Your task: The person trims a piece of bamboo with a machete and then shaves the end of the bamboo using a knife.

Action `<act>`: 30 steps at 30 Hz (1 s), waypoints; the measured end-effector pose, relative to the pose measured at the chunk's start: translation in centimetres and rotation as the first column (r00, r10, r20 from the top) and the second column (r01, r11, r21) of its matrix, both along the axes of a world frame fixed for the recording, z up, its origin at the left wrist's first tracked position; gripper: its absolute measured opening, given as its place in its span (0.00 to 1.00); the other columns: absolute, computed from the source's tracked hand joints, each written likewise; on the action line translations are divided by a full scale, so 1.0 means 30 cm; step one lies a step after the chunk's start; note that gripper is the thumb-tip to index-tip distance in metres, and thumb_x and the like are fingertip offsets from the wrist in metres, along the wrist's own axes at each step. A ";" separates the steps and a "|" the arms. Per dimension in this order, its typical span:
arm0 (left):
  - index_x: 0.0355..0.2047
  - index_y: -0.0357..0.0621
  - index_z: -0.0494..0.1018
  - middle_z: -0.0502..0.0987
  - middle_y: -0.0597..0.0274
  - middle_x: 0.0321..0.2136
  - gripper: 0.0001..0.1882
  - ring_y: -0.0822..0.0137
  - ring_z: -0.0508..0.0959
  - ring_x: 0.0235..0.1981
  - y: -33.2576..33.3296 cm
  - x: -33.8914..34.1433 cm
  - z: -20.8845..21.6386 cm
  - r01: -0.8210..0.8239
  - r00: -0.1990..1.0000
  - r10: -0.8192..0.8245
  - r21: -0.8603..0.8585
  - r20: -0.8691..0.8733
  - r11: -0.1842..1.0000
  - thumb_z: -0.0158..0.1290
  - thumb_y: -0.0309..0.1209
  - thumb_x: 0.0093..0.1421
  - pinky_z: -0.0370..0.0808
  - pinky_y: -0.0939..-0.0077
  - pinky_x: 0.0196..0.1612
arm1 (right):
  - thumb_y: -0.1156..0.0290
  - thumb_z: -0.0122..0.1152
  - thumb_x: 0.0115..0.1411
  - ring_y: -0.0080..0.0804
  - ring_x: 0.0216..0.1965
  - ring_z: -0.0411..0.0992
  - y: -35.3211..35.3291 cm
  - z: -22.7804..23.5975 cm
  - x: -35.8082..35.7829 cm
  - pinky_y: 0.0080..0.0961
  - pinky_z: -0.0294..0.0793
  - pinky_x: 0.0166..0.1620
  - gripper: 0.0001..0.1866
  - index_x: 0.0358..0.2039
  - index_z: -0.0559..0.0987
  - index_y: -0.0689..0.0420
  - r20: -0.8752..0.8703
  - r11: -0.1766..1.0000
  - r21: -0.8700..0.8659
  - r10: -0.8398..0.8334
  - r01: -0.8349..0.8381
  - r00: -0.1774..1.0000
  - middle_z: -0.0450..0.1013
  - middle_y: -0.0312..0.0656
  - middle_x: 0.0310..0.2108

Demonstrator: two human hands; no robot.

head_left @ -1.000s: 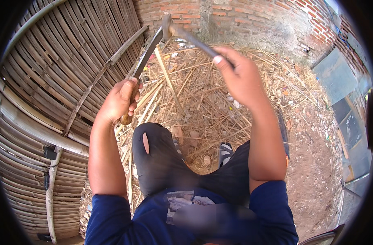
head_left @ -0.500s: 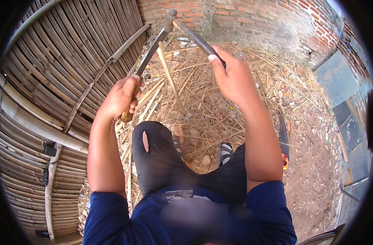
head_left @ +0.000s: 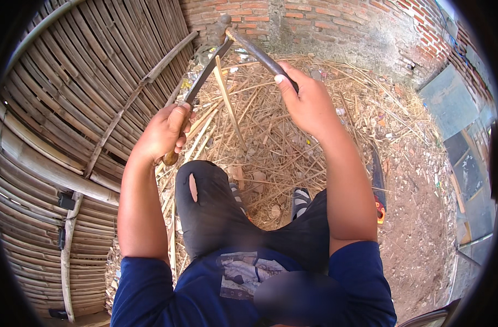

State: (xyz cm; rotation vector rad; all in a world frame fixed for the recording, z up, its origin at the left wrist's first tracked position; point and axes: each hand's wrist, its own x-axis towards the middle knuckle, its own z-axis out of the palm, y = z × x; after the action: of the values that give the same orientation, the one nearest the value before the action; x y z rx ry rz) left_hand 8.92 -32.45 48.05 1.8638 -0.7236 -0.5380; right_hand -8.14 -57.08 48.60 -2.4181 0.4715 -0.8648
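My left hand [head_left: 167,131] is wrapped round the wooden handle of a long knife [head_left: 205,76], its dark blade slanting up and away to the right. A hammer [head_left: 260,54] is gripped by its dark handle in my right hand [head_left: 303,101], the thumb lying along it. The hammer's head reaches over the knife's far end, so the two tools form a peak; whether they touch I cannot tell. Just right of the blade a pale split bamboo strip [head_left: 227,98] stands tilted, its lower end among the litter on the ground.
Bamboo slivers [head_left: 270,131] cover the ground beyond my knees. A slatted bamboo wall [head_left: 96,71] rises at the left, a brick wall [head_left: 325,22] at the far side. To the right lie a dark tool with an orange handle [head_left: 380,210] and grey sheets [head_left: 450,103].
The hammer's head has shifted slightly up and left. The knife's blade and the bamboo strip have moved a little to the right. Both hands keep their grip.
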 end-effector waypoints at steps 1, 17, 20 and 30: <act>0.43 0.35 0.69 0.67 0.67 0.24 0.27 0.76 0.64 0.14 -0.003 0.003 0.000 -0.001 1.000 0.001 0.008 0.007 1.000 0.42 0.51 0.68 0.63 0.79 0.17 | 0.57 0.49 0.70 0.24 0.18 0.68 -0.008 -0.018 0.009 0.29 0.68 0.24 0.22 0.59 0.74 0.53 0.053 1.000 -0.007 0.010 -0.009 0.999 0.70 0.38 0.16; 0.42 0.31 0.71 0.68 0.64 0.24 0.26 0.75 0.66 0.15 -0.021 -0.013 -0.008 0.049 0.998 -0.050 0.034 0.024 0.998 0.43 0.48 0.69 0.65 0.76 0.17 | 0.59 0.48 0.70 0.22 0.16 0.67 -0.036 -0.037 0.018 0.25 0.68 0.22 0.21 0.60 0.74 0.52 -0.162 0.999 0.031 0.025 -0.021 0.986 0.72 0.35 0.17; 0.42 0.32 0.71 0.69 0.63 0.24 0.25 0.74 0.67 0.16 -0.024 0.003 -0.028 0.031 0.999 -0.031 0.030 0.006 0.999 0.43 0.48 0.69 0.65 0.76 0.17 | 0.58 0.49 0.70 0.24 0.17 0.67 -0.012 -0.053 0.035 0.27 0.68 0.23 0.22 0.60 0.74 0.51 -0.029 0.997 -0.082 -0.004 0.002 1.000 0.72 0.36 0.17; 0.34 0.39 0.70 0.71 0.65 0.19 0.21 0.74 0.69 0.16 -0.021 -0.011 -0.080 -0.031 0.987 0.020 0.071 0.157 0.997 0.43 0.46 0.72 0.68 0.75 0.21 | 0.56 0.51 0.69 0.22 0.18 0.67 -0.021 0.038 -0.050 0.27 0.65 0.23 0.22 0.59 0.76 0.50 0.363 0.987 0.083 0.102 -0.141 0.926 0.70 0.34 0.17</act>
State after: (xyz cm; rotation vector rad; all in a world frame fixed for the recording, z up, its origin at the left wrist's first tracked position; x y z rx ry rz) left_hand 8.57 -33.08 45.64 1.9975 -0.7908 -0.4099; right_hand -9.66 -57.73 49.75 -2.1028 0.2194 -1.1622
